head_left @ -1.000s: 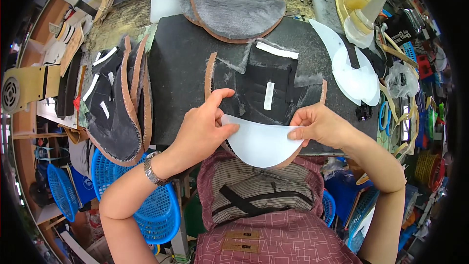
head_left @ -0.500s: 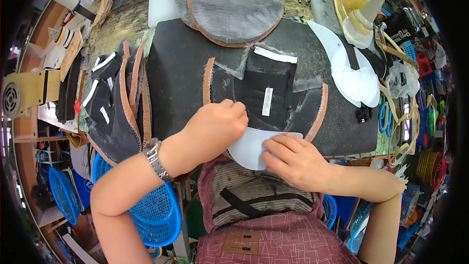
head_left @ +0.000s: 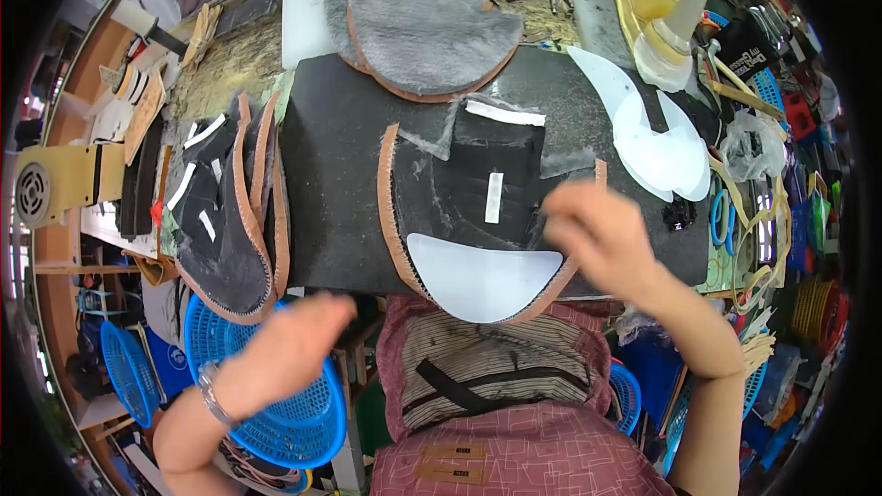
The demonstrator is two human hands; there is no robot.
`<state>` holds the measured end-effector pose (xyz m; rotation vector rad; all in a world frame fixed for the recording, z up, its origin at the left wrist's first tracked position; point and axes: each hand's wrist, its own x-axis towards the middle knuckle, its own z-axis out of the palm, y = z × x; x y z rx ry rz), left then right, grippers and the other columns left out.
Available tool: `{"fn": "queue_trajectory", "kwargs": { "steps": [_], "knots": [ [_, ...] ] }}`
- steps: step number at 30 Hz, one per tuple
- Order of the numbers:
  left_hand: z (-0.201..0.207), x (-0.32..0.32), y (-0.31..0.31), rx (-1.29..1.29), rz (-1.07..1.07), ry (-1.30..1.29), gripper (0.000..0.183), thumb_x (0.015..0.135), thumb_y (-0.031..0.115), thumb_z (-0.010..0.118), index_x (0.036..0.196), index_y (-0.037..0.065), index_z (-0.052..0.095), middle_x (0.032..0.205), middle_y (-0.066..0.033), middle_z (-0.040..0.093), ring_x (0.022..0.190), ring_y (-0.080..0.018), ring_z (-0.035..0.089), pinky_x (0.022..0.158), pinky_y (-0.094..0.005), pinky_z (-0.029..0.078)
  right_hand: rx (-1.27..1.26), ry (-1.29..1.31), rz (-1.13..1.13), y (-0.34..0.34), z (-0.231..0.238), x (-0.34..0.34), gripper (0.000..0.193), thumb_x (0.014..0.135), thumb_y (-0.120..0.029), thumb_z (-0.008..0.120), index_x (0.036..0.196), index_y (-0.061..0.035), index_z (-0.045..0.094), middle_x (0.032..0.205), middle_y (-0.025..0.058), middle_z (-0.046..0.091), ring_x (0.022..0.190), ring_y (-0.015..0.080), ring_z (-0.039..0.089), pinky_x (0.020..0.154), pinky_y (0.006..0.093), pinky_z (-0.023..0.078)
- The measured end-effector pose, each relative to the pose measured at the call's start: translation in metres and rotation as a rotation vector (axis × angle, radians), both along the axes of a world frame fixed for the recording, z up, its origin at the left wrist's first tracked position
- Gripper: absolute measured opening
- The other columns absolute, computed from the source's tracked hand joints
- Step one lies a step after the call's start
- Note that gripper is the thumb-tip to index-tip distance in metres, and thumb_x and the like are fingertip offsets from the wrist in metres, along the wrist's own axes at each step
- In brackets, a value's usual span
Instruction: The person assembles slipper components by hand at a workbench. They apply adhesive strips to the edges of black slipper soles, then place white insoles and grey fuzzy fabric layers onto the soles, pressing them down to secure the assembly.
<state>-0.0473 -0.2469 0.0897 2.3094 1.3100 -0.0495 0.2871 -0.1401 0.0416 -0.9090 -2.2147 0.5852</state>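
"Where does the head camera sit?"

"On the person's head, the left one of a side-by-side pair, and it faces down past the apron (head_left: 524, 445) to the black board (head_left: 326, 165) on the bench (head_left: 246, 48)."

"How near is it?"

"Close enough that the left hand (head_left: 299, 340) and the right hand (head_left: 602, 230) both fit, with the bench spread beyond them."

"And how wide does it see?"

"Fisheye-wide and upright, from the wooden shelf (head_left: 87, 269) at left to the plastic bag (head_left: 753, 143) at right, edges bending toward the rim."

The left hand (head_left: 299, 338) and right hand (head_left: 602, 231) are blurred, the latter partly hiding the black piece (head_left: 457, 193)
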Motion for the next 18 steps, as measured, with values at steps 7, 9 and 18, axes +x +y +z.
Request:
{"fn": "queue_trajectory", "kwargs": {
  "steps": [7, 9, 18],
  "knots": [
    [-0.044, -0.006, -0.062, -0.368, -0.071, 0.499, 0.031, 0.089, 0.025, 0.052, 0.108, 0.001, 0.054, 0.063, -0.0217, 0.059, 0.068, -0.0362, 0.062, 0.074, -0.041, 0.048, -0.431, -0.354, -0.371, 0.068, 0.006, -0.015, 0.025, 0.08, -0.026, 0.064, 0.081, -0.0013, 0.063, 0.07, 0.0134, 0.062, 0.063, 0.0278, 0.061, 0.059, 0.0346, 0.048],
    [-0.043, 0.001, -0.053, -0.349, -0.005, 0.213, 0.026, 0.089, 0.021, 0.053, 0.105, 0.001, 0.056, 0.067, -0.023, 0.06, 0.069, -0.0367, 0.062, 0.074, -0.0398, 0.048, -0.534, -0.265, -0.36, 0.07, 0.013, -0.023, 0.023, 0.079, -0.025, 0.066, 0.078, -0.0014, 0.063, 0.066, 0.0121, 0.062, 0.059, 0.0245, 0.061, 0.057, 0.0328, 0.047],
    [-0.011, 0.01, -0.001, -1.014, 0.755, -0.735, 0.019, 0.095, 0.018, 0.05, 0.091, 0.001, 0.058, 0.073, -0.0006, 0.061, 0.065, -0.0064, 0.056, 0.059, -0.0194, 0.045, -1.151, 0.778, -0.016, 0.042, 0.006, -0.022, 0.023, 0.084, -0.01, 0.062, 0.106, -0.0044, 0.059, 0.092, -0.0026, 0.061, 0.078, 0.0041, 0.054, 0.067, 0.0203, 0.043]
  ]
}}
